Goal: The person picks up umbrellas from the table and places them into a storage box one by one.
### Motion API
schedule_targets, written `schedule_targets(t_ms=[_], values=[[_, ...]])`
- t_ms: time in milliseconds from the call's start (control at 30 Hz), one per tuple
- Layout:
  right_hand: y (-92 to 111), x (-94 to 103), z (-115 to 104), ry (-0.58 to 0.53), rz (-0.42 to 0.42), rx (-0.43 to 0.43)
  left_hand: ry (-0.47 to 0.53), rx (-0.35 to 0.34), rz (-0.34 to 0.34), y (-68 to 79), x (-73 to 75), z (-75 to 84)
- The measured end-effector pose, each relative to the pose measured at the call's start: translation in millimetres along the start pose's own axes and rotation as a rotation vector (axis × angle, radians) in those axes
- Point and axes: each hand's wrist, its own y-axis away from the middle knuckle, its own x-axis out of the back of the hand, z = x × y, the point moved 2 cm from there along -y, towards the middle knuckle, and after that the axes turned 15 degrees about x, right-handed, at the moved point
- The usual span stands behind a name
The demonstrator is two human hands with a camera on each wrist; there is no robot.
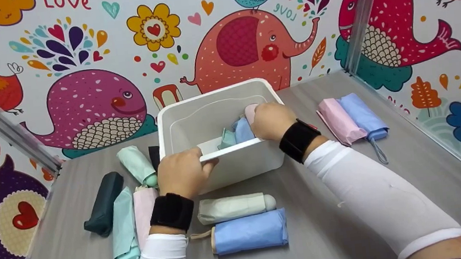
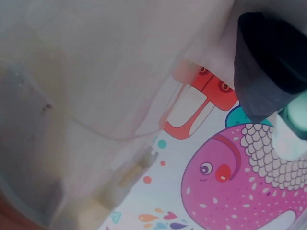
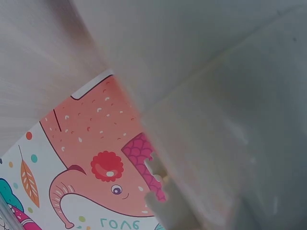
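A white plastic bin stands on the table before me. My left hand grips its front rim near the left corner, fingers outside view partly and thumb over the edge. My right hand reaches over the right front of the bin and holds a pink folded umbrella, mostly hidden by the fingers. Inside the bin beside it lie a blue folded umbrella and a mint one. Both wrist views show mainly blurred bin wall, with neither hand's grip clear.
Left of the bin lie a dark green umbrella, teal, mint and pink ones. In front lie a pale green and a blue umbrella. Pink and blue ones lie right. Patterned walls enclose the table.
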Motion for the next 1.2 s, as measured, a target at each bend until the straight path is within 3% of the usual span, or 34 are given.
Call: schedule_targets(t_ms=[200,400,500,767,967,1100,1200], values=[[1,-1.2,-1,-0.04,0.021,-0.026,-0.001,-0.001,-0.005,0.6,0.0,-1.1],[5,-4.6,0,-0.156,0.12,-0.106,-0.007,0.006,-0.022,1.2,-0.6,-2.8],[7,-5.9,1,-0.196,0.181,-0.107,-0.007,0.012,-0.028,1.5,-0.5,-3.5],[17,0.0,10,-0.316,0.521,0.044,-0.007,0.015,-0.038,1.1,0.2,-1.9],[29,16.2,32,-0.383,0.723,0.007,-0.003,0.007,-0.025,0.1,0.8,0.0],[36,19.3,55,-0.361,0.738,-0.04,-0.007,0.01,-0.034,0.1,0.7,0.3],[42,15.0,73,-0.319,0.679,-0.075,-0.008,0.013,-0.037,0.0,0.8,0.2]])
